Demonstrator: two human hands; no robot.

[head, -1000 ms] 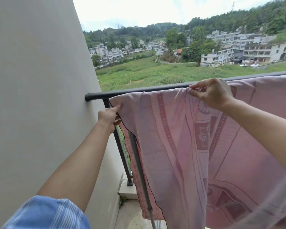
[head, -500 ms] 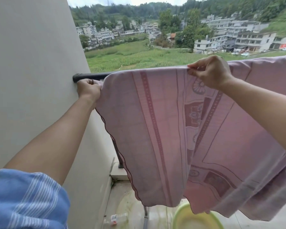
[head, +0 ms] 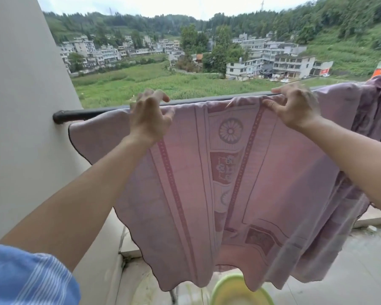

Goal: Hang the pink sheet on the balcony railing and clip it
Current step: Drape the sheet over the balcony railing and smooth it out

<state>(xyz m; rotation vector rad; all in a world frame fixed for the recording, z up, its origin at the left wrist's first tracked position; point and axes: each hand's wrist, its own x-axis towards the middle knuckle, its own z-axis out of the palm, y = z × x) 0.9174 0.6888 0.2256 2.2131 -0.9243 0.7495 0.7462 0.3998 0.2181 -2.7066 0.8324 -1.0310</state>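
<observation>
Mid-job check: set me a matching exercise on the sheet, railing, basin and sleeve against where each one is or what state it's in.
1 pink sheet
2 railing
3 green basin
4 sleeve

A blue striped, bottom left
B low down, partly behind the hanging hem
C draped over the top bar
D dark bar, its end meeting the wall

Pairs: 1-C, 2-D, 3-B, 4-A

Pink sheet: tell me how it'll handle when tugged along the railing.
Probably floppy: the pink sheet drapes in folds over the railing. Likely light, since daylight glows through it. It may slide on that smooth railing; no clip shows.
</observation>
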